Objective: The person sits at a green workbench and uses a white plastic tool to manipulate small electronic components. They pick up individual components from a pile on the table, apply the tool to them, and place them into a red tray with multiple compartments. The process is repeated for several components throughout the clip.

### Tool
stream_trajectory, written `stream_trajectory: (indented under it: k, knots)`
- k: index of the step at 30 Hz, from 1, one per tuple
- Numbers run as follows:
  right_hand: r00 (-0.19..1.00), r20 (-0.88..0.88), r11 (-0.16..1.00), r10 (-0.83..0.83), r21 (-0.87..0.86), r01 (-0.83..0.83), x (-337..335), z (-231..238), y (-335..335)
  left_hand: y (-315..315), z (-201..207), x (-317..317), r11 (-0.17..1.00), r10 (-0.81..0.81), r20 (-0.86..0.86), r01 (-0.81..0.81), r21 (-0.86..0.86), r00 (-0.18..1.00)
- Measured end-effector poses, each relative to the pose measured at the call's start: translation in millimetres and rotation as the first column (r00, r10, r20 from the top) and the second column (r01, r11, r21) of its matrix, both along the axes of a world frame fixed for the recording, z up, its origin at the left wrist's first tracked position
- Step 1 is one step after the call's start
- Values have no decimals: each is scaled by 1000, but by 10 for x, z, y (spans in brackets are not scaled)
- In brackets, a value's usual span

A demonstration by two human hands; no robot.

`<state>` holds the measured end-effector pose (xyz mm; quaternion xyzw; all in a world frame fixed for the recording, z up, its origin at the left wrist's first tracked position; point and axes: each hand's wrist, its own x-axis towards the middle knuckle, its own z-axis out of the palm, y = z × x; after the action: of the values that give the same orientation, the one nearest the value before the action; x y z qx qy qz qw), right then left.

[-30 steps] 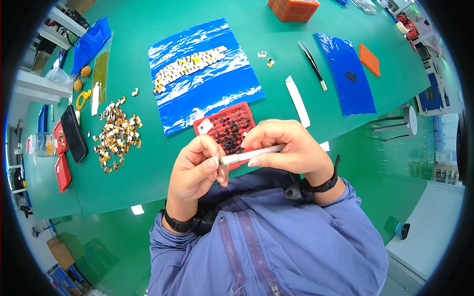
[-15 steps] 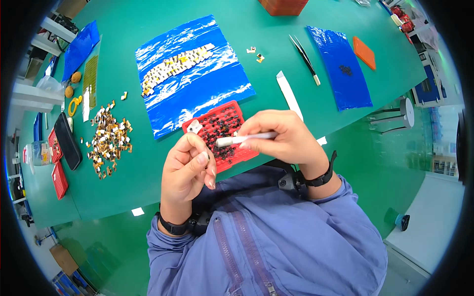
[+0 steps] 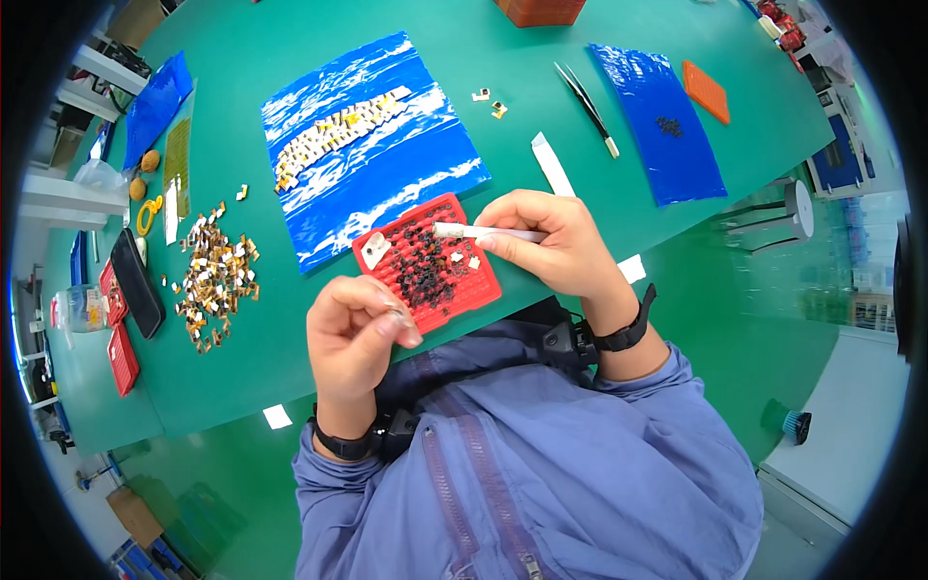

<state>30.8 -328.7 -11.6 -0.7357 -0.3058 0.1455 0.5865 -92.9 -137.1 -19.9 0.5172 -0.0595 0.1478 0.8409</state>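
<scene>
Over the right side of the red tray [image 3: 476, 292], my right hand [image 3: 556, 242] is closed round a slim white pen-shaped tool [image 3: 478, 232]. Its blunt end points left, above the small black parts [image 3: 425, 266] heaped in the tray. My left hand [image 3: 350, 338] is at the tray's near left edge, with thumb and fingertips pinched together. Something tiny may show at those fingertips, too small to name. In the tray's left corner is a white piece [image 3: 374, 250] with dark spots, and a few small white bits [image 3: 474, 262] are on the right.
Behind the tray, a blue sheet [image 3: 387, 213] bears rows of small white-and-gold pieces [image 3: 338, 130]. More lie in a loose pile [image 3: 215, 275] at left. Black tweezers [image 3: 590, 111], a white strip [image 3: 551, 164], another blue sheet [image 3: 667, 159] and an orange block [image 3: 706, 92] are to the right.
My right hand has lifted the white tool away from my left fingertips, toward the far side of the tray. My left hand has drawn slightly nearer to me and left, uncovering more of the tray.
</scene>
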Motion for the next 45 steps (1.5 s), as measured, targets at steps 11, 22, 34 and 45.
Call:
stream_trajectory:
  k: [11, 22, 34, 45]
  knots:
    - [1000, -2, 1000, 0, 26, 0, 3, -59, 4, 27, 325, -174, 321, 28, 530, -510, 798, 848]
    - [997, 78, 999, 22, -39, -19, 6, 20, -11, -2, 429, -205, 249, -5, 495, -478, 842, 869]
    - [995, 53, 994, 80, 72, -83, 35, -35, -68, 530, 1264, 547, 89, 135, -95, 83, 992, 986]
    - [988, 114, 990, 105, 87, -116, 70, -72, -99, 508, 439, 1893, -38, 249, -133, 147, 988, 959]
